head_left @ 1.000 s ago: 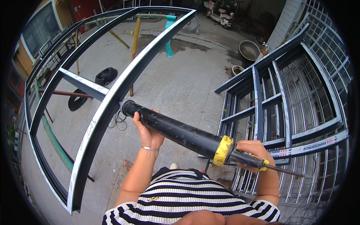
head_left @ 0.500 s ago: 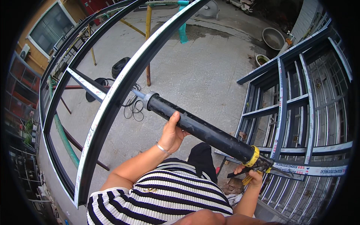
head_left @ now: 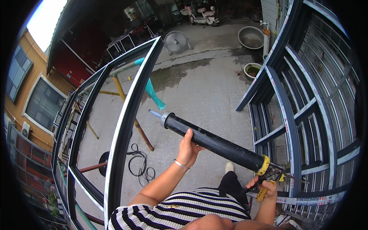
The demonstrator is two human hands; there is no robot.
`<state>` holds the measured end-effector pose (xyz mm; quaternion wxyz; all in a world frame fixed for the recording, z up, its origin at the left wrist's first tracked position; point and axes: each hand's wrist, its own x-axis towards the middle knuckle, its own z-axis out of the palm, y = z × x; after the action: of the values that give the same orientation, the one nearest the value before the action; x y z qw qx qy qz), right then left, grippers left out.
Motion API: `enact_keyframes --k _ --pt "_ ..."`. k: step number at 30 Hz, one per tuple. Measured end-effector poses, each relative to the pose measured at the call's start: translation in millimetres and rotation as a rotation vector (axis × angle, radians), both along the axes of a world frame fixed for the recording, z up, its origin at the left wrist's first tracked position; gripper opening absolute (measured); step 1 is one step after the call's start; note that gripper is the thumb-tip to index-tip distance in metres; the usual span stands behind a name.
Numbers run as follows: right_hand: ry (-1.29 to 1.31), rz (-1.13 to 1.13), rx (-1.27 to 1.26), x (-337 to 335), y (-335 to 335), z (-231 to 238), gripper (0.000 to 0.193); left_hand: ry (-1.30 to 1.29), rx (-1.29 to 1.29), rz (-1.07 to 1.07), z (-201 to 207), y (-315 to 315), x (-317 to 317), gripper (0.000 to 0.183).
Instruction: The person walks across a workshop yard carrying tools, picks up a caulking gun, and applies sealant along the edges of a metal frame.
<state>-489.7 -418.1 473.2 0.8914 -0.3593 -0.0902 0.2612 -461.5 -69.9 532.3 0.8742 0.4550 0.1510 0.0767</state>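
Now we hold a long black caulking gun with a grey nozzle and a yellow collar (head_left: pixel 214 143) slantwise in front of us, its tip up and to the left, its handle down and to the right. Our left hand (head_left: pixel 188 150) cups the black barrel from below about midway, fingers curled up around the tube and closed on it, a thin silver bracelet (head_left: pixel 179 164) on the wrist. Our right hand (head_left: pixel 264 186) is wrapped around the yellow trigger grip at the rear end, fingers closed on it, with the thin push rod (head_left: pixel 295 177) sticking out past the hand to the right. The nozzle hangs in the air just beyond our left hand, near but apart from the long dark grey aluminium window frame with white protective film (head_left: pixel 126 126) that lies on trestles to the left of that hand. To the right of our right hand a stack of similar grey frames (head_left: pixel 303 126) leans upright, and below the left hand a loose black cable (head_left: pixel 138 165) lies coiled on the concrete floor (head_left: pixel 207 96). We judge that the gun is being carried and aimed, not yet laying sealant, since the tip touches nothing. Bringing it to work would call for lowering the nozzle onto a frame joint and steadying the barrel before squeezing the trigger.
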Motion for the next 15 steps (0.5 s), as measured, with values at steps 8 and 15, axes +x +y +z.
enact_keyframes --k 8,15 --pt "-0.043 0.06 -0.101 187.0 78.0 60.5 0.04 0.009 -0.033 0.033 35.5 78.1 203.4 0.048" --pt "-0.025 0.106 0.047 323.8 177.0 37.8 0.037 0.07 0.063 0.071 38.6 165.8 361.7 0.047"
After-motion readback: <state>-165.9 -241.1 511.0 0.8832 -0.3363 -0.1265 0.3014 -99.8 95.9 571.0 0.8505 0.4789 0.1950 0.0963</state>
